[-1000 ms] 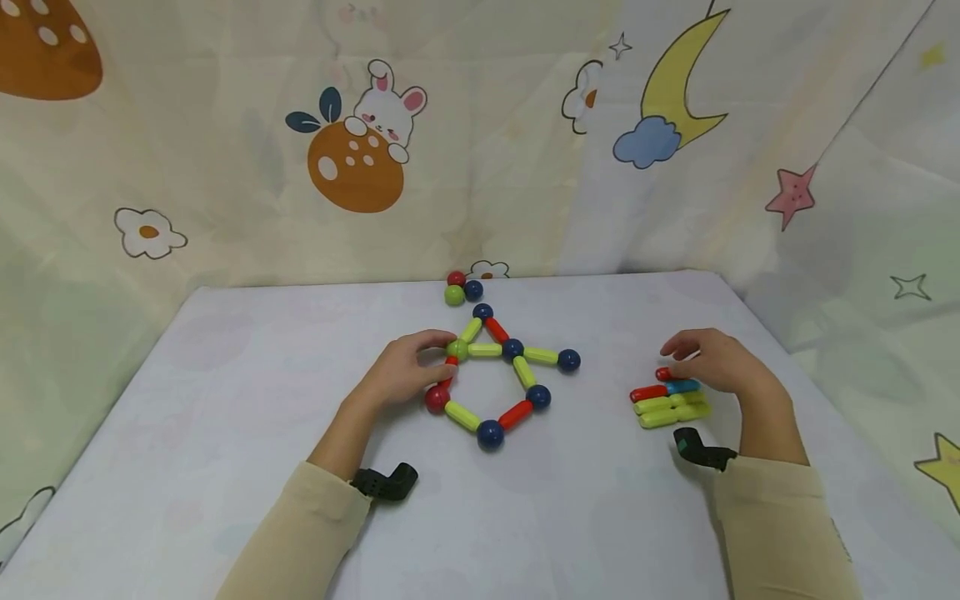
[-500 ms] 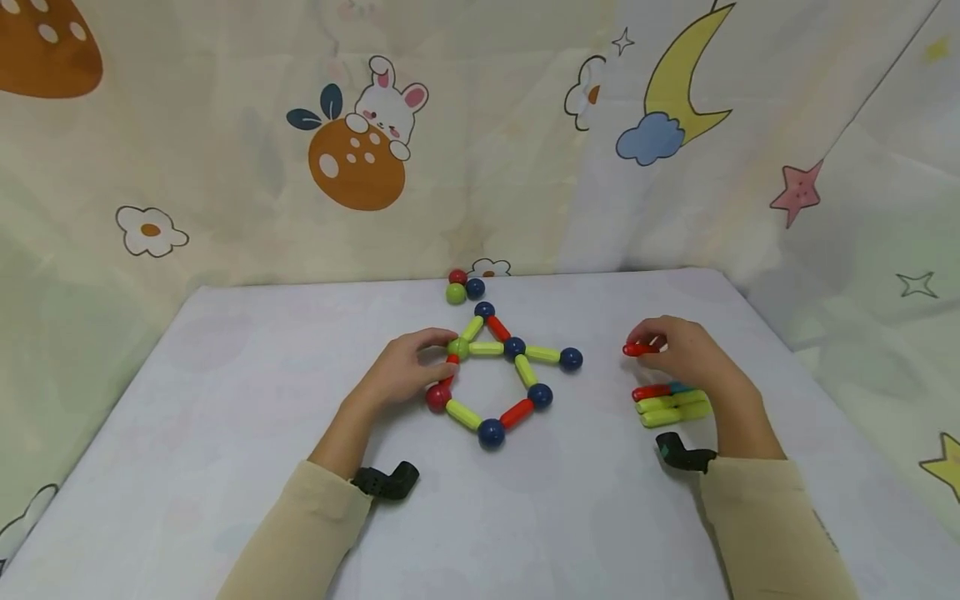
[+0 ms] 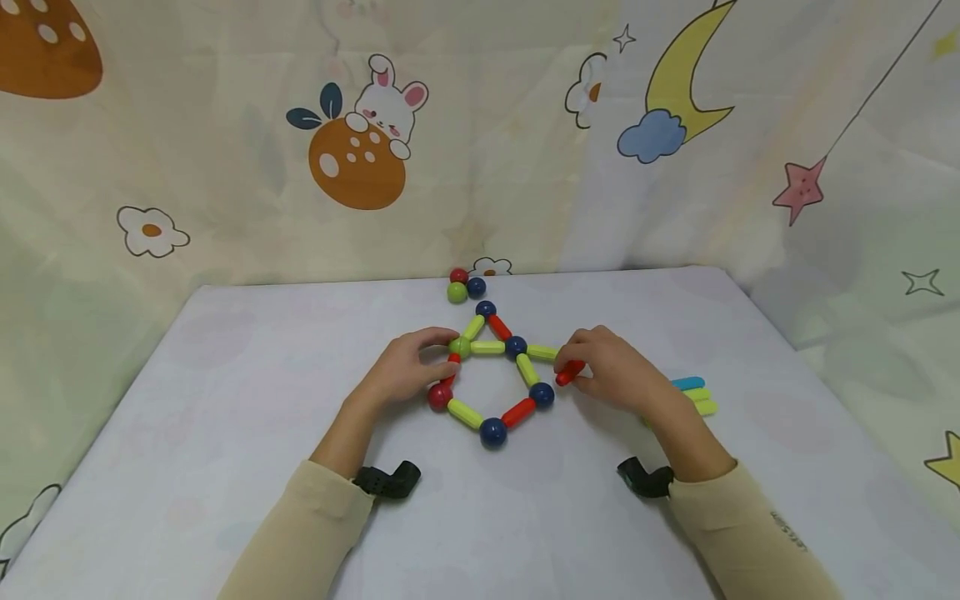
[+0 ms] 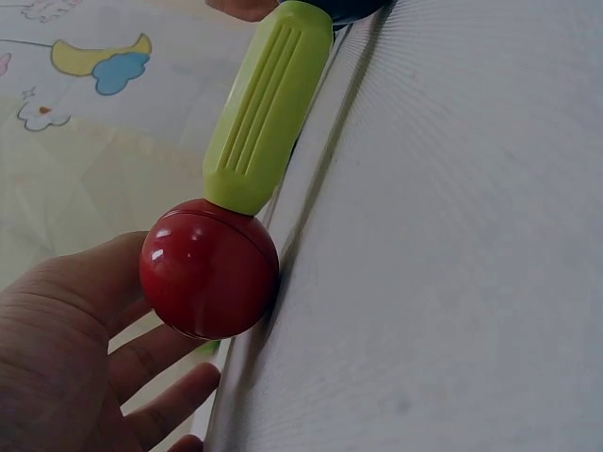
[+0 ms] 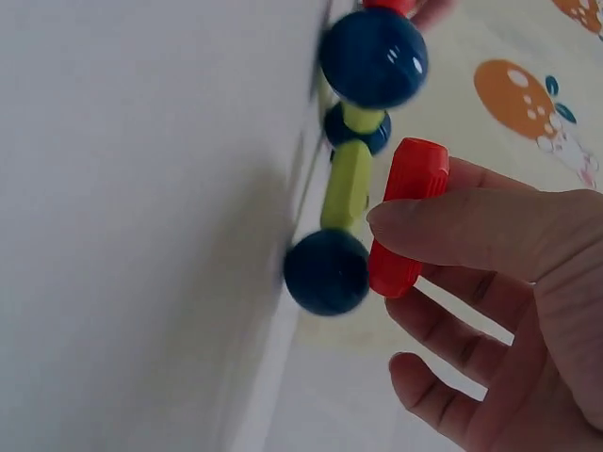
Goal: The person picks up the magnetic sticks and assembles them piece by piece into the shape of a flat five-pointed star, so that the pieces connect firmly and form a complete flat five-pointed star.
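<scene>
A flat frame of magnetic rods and balls lies mid-table, with a green rod (image 3: pixel 487 347) across its upper part. My left hand (image 3: pixel 405 367) holds its left side, thumb over a short red rod and index finger at the green ball (image 3: pixel 460 347). The red ball (image 4: pixel 209 268) sits just below that thumb. My right hand (image 3: pixel 611 368) pinches a loose red rod (image 5: pixel 409 217) between thumb and fingers, by the frame's right arm. That arm's end navy ball (image 5: pixel 327 271) is hidden by the hand in the head view but shows close beside the rod in the right wrist view.
Loose red, navy and green balls (image 3: pixel 457 292) stand together at the table's far edge. Spare rods, a blue rod (image 3: pixel 687 383) and green ones among them, lie at the right, partly behind the right forearm. A printed cloth (image 3: pixel 495 150) hangs behind the table.
My right hand has picked the red rod from the pile at the right and carried it left to the frame's right arm. The left hand has kept its place.
</scene>
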A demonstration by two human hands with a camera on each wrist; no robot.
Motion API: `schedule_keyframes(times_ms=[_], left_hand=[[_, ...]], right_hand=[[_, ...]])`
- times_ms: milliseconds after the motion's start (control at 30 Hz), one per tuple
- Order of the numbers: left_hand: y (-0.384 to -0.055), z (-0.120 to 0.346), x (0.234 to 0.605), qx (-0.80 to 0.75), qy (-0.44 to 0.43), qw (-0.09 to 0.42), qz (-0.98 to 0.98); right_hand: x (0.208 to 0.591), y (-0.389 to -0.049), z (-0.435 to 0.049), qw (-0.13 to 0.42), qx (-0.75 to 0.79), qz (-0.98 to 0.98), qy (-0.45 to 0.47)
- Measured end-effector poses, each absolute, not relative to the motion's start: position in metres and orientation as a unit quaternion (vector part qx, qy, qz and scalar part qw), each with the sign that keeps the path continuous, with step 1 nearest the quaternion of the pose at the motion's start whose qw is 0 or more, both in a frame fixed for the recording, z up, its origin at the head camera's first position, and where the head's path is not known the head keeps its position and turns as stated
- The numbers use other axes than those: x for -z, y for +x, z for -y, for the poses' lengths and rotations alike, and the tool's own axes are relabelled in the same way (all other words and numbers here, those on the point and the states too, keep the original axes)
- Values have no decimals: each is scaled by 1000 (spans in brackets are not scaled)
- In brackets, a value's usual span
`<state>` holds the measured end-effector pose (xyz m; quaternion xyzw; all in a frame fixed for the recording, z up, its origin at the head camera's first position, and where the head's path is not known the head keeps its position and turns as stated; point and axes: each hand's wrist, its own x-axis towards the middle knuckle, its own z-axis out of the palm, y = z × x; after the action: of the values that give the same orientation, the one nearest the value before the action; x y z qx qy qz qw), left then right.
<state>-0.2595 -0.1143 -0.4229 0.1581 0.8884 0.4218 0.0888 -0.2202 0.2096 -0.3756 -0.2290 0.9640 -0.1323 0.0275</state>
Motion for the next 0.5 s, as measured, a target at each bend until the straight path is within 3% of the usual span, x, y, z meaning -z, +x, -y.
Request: schedule_keyframes(times_ms=[500], left_hand=[[-260, 114, 425, -420, 157, 87, -890]], right_hand=[[384, -218, -197, 11, 105, -967, -230]])
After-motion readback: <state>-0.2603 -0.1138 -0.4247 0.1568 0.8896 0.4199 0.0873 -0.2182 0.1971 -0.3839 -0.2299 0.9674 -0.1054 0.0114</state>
